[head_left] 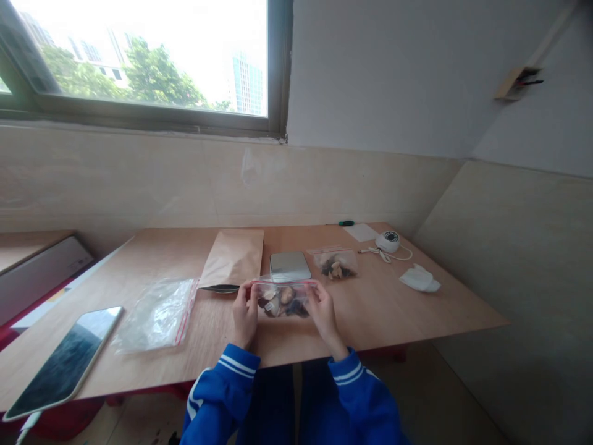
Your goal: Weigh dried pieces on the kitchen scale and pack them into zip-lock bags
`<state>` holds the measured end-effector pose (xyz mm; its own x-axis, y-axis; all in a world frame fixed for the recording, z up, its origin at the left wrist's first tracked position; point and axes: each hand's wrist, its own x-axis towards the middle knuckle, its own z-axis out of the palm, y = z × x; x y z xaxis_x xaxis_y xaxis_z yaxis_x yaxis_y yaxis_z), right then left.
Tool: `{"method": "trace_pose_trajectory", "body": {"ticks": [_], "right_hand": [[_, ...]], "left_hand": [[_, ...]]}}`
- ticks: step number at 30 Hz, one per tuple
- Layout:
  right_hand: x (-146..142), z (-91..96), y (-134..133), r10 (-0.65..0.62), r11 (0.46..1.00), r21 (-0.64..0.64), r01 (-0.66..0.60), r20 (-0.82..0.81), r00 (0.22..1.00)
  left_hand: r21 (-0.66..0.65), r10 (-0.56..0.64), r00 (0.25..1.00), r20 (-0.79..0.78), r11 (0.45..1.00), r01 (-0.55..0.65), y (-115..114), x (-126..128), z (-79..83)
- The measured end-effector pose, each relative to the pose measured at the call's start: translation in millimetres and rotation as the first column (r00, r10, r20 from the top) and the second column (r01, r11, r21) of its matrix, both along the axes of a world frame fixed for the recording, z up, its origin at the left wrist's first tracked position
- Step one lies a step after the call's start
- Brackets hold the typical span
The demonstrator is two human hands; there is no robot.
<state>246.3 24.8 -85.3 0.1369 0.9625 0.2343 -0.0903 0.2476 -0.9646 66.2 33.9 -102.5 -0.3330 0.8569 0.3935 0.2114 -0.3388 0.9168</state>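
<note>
Between my two hands is a clear zip bag (286, 301) with a red seal strip along its top. Brown and dark pieces that look like dried mushrooms lie inside it. My left hand (245, 314) pinches the bag's upper left corner, and my right hand (323, 312) grips the upper right corner. Just behind the bag sits a flat silver scale (290, 266). A second filled zip bag (336, 264) lies to the scale's right. On the left is a brown paper bag (234, 256), its dark mouth facing me.
A stack of clear zip bags (155, 314) and a plugged-in tablet or phone (67, 358) occupy the table's left side. At right are a white dome camera (388, 241) with cable, a crumpled white tissue (420, 279), a paper sheet (361, 232) and a green-handled screwdriver (346, 223).
</note>
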Motion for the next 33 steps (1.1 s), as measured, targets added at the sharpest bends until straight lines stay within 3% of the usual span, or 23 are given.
{"method": "trace_pose_trajectory", "body": {"ticks": [8, 11, 18, 24, 28, 30, 33], "right_hand": [[9.7, -29.7, 0.1, -0.168, 0.986, -0.045, 0.163, -0.128, 0.978], [14.8, -32.4, -1.0, -0.231, 0.972, -0.057, 0.227, -0.079, 0.97], [27.8, -30.4, -6.4, -0.252, 0.967, 0.07, 0.244, 0.152, 0.956], [30.0, -30.0, -8.9, -0.331, 0.94, 0.166, 0.298, 0.228, 0.916], [32.0, -26.4, -8.3, -0.346, 0.935, 0.163, 0.314, 0.237, 0.908], [33.1, -19.8, -8.3, -0.369, 0.927, 0.193, 0.322, 0.309, 0.876], [28.0, 0.0, -9.0, -0.458, 0.88, 0.353, 0.318, 0.456, 0.763]], "left_hand": [[-0.032, -0.09, 0.991, 0.096, 0.995, 0.093, -2.8, 4.0, 0.5], [-0.035, -0.122, 0.988, 0.099, 0.991, 0.126, -3.3, 4.0, 2.8], [-0.041, -0.175, 0.977, 0.124, 0.982, 0.182, -2.1, 2.1, 5.2], [-0.006, -0.116, 0.993, 0.029, 0.993, 0.116, -0.9, 0.5, 6.9], [0.03, -0.079, 0.997, -0.012, 0.996, 0.079, -1.8, 0.3, 7.9], [0.06, -0.046, 0.998, -0.053, 0.997, 0.049, -2.4, 0.2, 6.9], [0.144, 0.007, 0.99, -0.144, 0.989, 0.014, -3.2, -0.1, 3.4]]}}
